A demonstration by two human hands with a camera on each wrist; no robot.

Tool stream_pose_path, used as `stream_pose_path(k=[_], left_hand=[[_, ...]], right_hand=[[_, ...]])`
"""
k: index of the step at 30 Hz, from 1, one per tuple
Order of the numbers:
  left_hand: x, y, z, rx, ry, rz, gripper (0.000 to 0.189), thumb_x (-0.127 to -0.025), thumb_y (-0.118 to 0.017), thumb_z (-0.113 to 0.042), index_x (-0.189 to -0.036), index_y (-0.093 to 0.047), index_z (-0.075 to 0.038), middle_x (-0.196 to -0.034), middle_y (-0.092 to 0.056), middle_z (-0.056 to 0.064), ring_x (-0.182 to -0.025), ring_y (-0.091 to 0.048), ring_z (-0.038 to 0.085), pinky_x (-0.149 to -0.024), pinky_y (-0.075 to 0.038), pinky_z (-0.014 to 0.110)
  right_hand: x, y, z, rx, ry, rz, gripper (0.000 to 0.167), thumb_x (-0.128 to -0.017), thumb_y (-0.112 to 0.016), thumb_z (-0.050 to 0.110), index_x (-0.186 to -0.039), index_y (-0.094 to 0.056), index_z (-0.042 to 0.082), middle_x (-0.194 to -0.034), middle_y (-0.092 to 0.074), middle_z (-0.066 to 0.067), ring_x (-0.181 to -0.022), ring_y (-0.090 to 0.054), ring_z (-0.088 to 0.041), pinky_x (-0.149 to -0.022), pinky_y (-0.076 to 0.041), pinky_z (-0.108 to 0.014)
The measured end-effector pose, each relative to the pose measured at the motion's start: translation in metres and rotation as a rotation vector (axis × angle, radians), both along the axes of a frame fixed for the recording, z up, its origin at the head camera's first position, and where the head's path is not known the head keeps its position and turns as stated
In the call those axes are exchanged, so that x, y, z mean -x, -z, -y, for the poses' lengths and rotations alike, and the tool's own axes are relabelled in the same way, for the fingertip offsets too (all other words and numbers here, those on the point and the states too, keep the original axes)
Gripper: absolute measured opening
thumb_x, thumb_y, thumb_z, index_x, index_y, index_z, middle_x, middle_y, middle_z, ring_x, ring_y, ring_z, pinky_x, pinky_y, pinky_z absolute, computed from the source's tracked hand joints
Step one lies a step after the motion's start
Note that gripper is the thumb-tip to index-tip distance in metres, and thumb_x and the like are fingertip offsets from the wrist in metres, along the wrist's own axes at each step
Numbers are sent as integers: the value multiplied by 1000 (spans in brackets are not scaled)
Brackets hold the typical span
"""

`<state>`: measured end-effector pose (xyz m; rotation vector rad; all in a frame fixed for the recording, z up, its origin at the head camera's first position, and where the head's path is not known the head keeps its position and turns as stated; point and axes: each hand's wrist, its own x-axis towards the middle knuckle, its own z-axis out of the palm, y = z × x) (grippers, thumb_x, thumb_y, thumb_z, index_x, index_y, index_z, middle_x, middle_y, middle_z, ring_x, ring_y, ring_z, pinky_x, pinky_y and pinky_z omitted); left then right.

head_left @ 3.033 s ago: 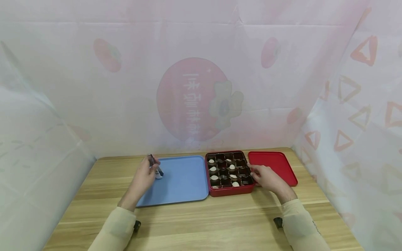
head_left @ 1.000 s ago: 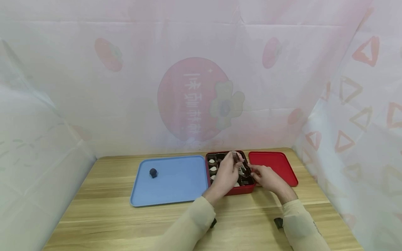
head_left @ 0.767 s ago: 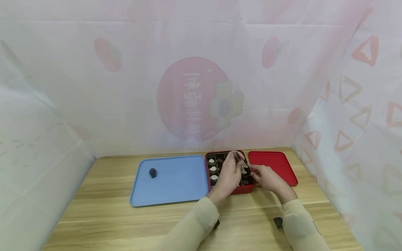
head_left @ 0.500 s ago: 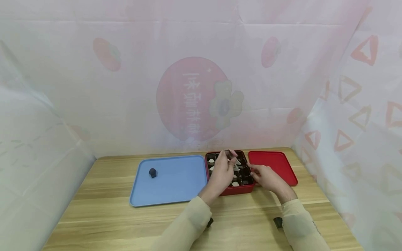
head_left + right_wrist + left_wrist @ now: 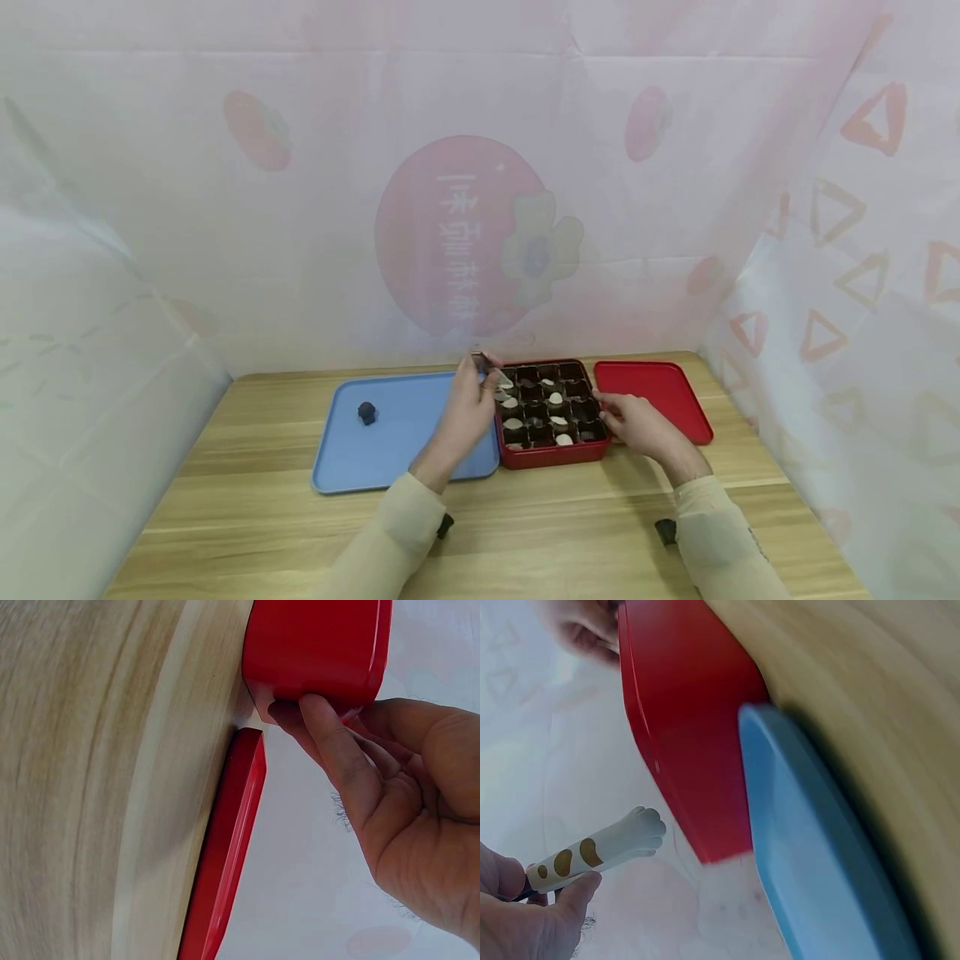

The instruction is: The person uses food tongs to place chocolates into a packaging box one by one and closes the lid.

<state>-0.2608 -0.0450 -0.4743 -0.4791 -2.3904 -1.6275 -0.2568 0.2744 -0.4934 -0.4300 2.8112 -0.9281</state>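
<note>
My left hand (image 5: pixel 465 410) holds tongs (image 5: pixel 491 372) above the border between the blue tray (image 5: pixel 420 479) and the red box (image 5: pixel 555 456). In the left wrist view the tongs (image 5: pixel 604 851) are white with gold spots and end in a cat's paw shape. Whether anything sits between their tips, I cannot tell. The box's dark divided insert holds several white and dark chocolates (image 5: pixel 556 399), with other compartments bare. With its fingers and thumb, my right hand (image 5: pixel 633 423) grips the box's right side at the rim. One dark chocolate (image 5: pixel 367 412) lies at the tray's left.
A red lid (image 5: pixel 675 400) lies right of the box, partly behind the right hand. The wooden table (image 5: pixel 570 533) extends in front, and white printed sheets (image 5: pixel 300 225) wall in the back and sides.
The tongs released a dark chocolate on the tray, then went over to the box. In the last half second my left hand moved left with them. The right hand stayed put.
</note>
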Motion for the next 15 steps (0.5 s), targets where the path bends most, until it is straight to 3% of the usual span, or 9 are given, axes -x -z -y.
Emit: stream_pose_path(k=[4,11,15], left_hand=[[2,0,23,-27,-28,12,20,-121,-53,0,-140,-58,2,-142,-64,25,-133,-71,40,-122,-66,50],[3,-1,60,3,-102,-16,17,-121,-55,1,-137,-60,2,-138,-66,24,-128,-72,40,-115,-69,54],[2,-2,82,37,-142,-36,17,-120,-55,1,-137,-60,3,-139,-66,27,-133,-73,45,-115,-68,59]], right_hand=[[0,0,0,7,1,4,52,-117,-66,2,-166,-57,-9,-77,-54,4,-66,-56,-10,-64,-50,-24],[0,1,-1,3,-1,-11,51,-117,-66,2,-166,-57,-9,-76,-53,4,-66,-56,-10,-64,-49,-24],[0,1,0,7,-2,4,52,-117,-66,3,-167,-57,-8,-75,-51,5,-65,-54,-10,-64,-48,-24]])
